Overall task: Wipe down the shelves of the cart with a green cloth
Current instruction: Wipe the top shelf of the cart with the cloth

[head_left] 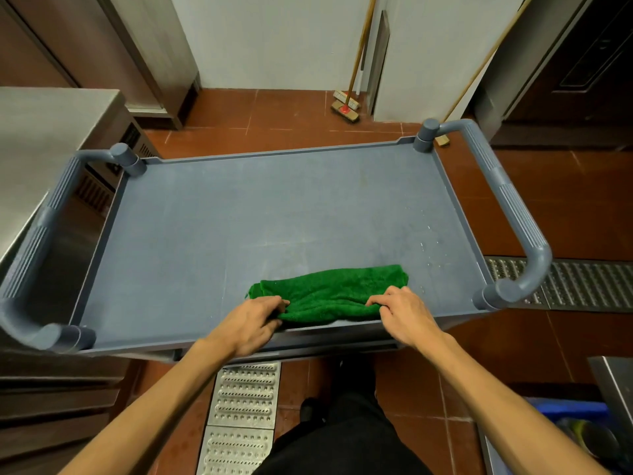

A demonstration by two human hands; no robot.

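So, from the head view, a grey-blue cart (455, 186) stands on a red tile floor (291, 111), and we look down on its top shelf (274, 214). The green cloth (329, 291) lies on this shelf, close to the near edge and a bit to the right of the middle. It is bunched into a long, thin shape. Its long side runs from left to right, along the near edge of the shelf. The right end sits a little farther away than the left end, so the cloth is tilted a bit.

The left hand (251, 322) is at the left end of the cloth. Its grip is closed, with the fingers curled and pinching the cloth. The right hand (404, 311) is at the right end. Its grip is closed on the cloth too, fingers bent down over the near edge. Both arms reach over the near rim.

The cart has a curved handle on the left (30, 255) and one on the right (513, 214). A steel bench (41, 132) stands just beside the left one. Two brooms (346, 108) lean on the far wall. A metal drain grate (243, 406) lies in the floor near the person's feet.
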